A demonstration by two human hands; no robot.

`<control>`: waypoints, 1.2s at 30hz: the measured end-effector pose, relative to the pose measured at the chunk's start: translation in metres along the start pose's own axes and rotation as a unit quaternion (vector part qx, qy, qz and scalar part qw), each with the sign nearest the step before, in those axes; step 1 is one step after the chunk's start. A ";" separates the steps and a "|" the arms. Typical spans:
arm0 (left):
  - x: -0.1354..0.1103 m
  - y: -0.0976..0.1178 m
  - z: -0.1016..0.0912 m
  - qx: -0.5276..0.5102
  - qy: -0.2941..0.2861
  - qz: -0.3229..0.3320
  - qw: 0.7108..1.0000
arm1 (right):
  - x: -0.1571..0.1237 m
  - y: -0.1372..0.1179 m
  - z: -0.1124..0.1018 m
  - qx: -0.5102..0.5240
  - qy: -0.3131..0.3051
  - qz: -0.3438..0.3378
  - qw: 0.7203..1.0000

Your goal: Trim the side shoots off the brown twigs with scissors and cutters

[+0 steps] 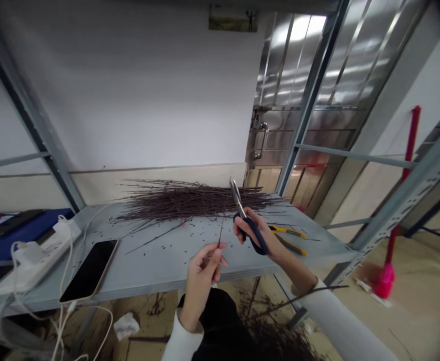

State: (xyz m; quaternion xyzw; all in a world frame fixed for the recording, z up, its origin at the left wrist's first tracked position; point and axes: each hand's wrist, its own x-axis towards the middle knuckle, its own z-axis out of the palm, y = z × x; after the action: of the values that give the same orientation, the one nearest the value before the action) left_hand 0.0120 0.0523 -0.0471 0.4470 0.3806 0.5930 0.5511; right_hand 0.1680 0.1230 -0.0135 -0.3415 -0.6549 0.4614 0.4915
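Head view: slender dark twig in left hand

Workshop-type rm, indoors: slotted steel rack w/ grey metal bench, stainless door, power strip, twig offcuts on floor.

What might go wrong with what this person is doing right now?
The scissors in the right hand are close to the left hand, which pinches a thin twig, so a slip might nick it. Cut bits scattered on the shelf could also reach the phone and power strip.
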 end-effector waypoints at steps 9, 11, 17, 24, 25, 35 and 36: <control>-0.010 0.015 0.011 -0.008 0.058 -0.008 0.998 | -0.034 0.019 -0.025 -0.168 -0.149 0.022 0.974; -0.010 0.015 0.010 0.001 0.068 0.002 0.998 | -0.038 0.015 -0.030 -0.164 -0.192 0.028 0.967; -0.011 0.016 0.012 0.039 0.074 0.011 0.996 | -0.045 -0.009 -0.033 -0.132 -0.262 0.057 0.954; -0.014 0.017 0.012 0.098 0.066 0.032 0.993 | -0.043 -0.016 -0.032 -0.126 -0.279 0.056 0.950; -0.015 0.017 0.011 0.109 0.064 0.035 0.991 | -0.043 -0.017 -0.031 -0.127 -0.279 0.056 0.950; -0.017 0.018 0.004 0.268 0.070 0.147 0.949 | -0.043 -0.033 -0.026 -0.387 -0.200 0.023 0.900; -0.017 0.018 0.004 0.283 0.070 0.160 0.943 | -0.043 -0.035 -0.026 -0.402 -0.203 0.018 0.893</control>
State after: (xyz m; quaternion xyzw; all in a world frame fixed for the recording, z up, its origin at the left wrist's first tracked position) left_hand 0.0097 0.0334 -0.0311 0.5969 0.4941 0.5708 0.2714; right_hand 0.2057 0.0794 0.0079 -0.4209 -0.8637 0.2265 0.1600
